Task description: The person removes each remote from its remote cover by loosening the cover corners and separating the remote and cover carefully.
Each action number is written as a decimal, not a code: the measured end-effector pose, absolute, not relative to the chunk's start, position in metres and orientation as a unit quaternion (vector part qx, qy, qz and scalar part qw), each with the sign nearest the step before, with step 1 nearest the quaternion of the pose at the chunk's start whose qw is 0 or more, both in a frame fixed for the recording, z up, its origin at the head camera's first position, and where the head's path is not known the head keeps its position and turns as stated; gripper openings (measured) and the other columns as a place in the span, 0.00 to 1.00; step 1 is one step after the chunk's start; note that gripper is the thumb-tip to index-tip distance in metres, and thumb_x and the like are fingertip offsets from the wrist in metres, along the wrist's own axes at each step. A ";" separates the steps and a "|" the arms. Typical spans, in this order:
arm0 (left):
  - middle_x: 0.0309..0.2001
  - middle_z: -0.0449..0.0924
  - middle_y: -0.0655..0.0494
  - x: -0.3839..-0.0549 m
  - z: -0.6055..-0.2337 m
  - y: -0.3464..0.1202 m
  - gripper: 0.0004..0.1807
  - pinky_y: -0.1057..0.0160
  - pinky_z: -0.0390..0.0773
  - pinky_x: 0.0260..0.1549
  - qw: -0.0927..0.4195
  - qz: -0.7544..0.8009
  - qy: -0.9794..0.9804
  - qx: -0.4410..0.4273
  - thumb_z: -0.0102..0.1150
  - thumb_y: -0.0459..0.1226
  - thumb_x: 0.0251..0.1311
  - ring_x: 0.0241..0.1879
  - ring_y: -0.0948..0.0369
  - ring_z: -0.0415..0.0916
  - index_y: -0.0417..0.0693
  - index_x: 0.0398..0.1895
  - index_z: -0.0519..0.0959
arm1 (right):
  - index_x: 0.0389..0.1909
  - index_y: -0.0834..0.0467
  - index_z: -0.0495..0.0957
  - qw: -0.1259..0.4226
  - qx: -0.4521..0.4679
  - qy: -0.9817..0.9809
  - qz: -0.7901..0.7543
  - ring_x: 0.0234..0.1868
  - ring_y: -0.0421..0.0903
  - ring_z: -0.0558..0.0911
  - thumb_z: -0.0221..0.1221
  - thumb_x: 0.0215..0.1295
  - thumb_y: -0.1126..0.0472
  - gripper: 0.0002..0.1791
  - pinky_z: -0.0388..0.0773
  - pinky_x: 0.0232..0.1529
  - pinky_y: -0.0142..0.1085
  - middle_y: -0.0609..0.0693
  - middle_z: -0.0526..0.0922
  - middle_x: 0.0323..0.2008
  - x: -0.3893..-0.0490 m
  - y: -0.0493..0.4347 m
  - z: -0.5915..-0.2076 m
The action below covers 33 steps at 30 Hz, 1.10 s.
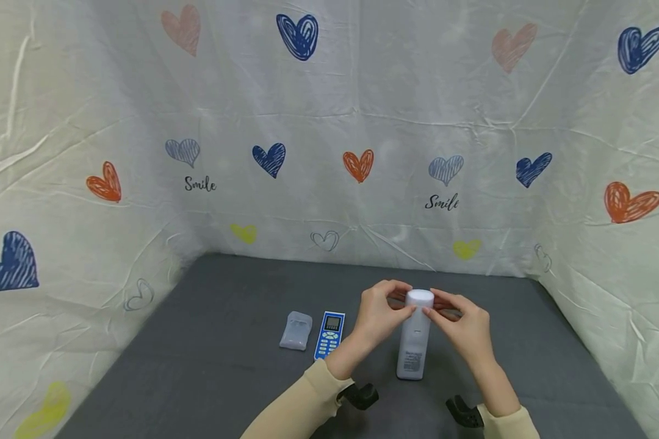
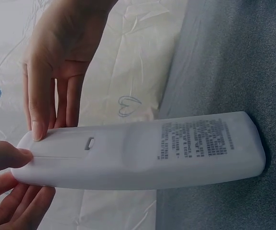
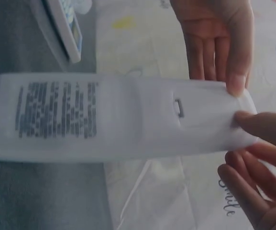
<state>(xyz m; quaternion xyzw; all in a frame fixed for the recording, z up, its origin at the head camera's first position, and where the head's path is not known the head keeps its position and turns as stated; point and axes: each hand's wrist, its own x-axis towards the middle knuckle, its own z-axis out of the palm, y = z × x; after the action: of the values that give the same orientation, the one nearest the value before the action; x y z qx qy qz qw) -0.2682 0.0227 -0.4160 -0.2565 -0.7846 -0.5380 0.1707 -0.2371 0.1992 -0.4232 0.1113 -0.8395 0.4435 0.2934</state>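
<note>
Heart-print white curtain (image 1: 318,91) behind, dark gray tabletop (image 1: 230,366). White remote (image 1: 415,338) stands on end on the tabletop, printed back toward the person — left hand (image 1: 382,310) and right hand (image 1: 465,326) both pinch its upper end, thumbs on the back. Blue remote (image 1: 329,335) and translucent case (image 1: 296,331) lie to its left — side by side, not touching.

My white remote control (image 1: 415,341) has grey print (image 2: 195,140); left of it is a blue-and-white remote (image 1: 329,335), behind it a white heart-patterned curtain (image 1: 318,97).
</note>
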 end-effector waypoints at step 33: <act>0.39 0.80 0.50 -0.267 -0.416 0.017 0.16 0.67 0.83 0.33 0.156 -0.531 -0.774 -0.308 0.69 0.31 0.50 0.34 0.62 0.83 0.42 0.44 0.81 | 0.47 0.64 0.81 0.432 0.316 -0.787 0.306 0.34 0.50 0.85 0.61 0.46 0.70 0.22 0.77 0.40 0.20 0.55 0.82 0.39 -0.249 0.217 -0.434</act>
<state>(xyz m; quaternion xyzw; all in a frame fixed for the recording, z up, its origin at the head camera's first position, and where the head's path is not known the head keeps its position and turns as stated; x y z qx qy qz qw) -0.2672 0.0167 -0.4158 -0.3084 -0.7739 -0.5306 0.1564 -0.2494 0.2166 -0.4345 0.3160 -0.7872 0.3058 0.4323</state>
